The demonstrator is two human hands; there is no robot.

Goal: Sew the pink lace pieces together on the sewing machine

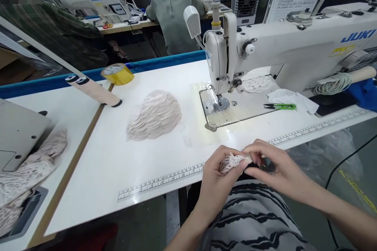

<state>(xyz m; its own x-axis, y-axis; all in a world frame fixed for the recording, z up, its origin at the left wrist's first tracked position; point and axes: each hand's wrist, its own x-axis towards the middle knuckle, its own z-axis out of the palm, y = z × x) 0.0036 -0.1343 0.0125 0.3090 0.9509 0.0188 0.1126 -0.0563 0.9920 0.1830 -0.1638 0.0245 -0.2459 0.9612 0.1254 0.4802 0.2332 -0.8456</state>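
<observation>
A small piece of white lace (230,162) is bunched up over the table's front edge, close to my lap. My left hand (216,182) is closed around it from the left, thumb on top. From the right, my right hand (275,168) pinches the lace's right end, its fingertips close to my left thumb. Part of the lace is hidden by my fingers. Beyond my hands stands a white sewing machine (256,43), its presser foot (219,102) over the metal needle plate. To the left lies a stack of scalloped lace pieces (156,117).
Green thread snips (284,106) lie by a white cloth (300,101), with another lace piece (257,84) under the machine arm. Yellow tape (118,74) and a padded roller (98,93) are at left. A ruler strip (159,182) follows the front edge. Two people sit beyond.
</observation>
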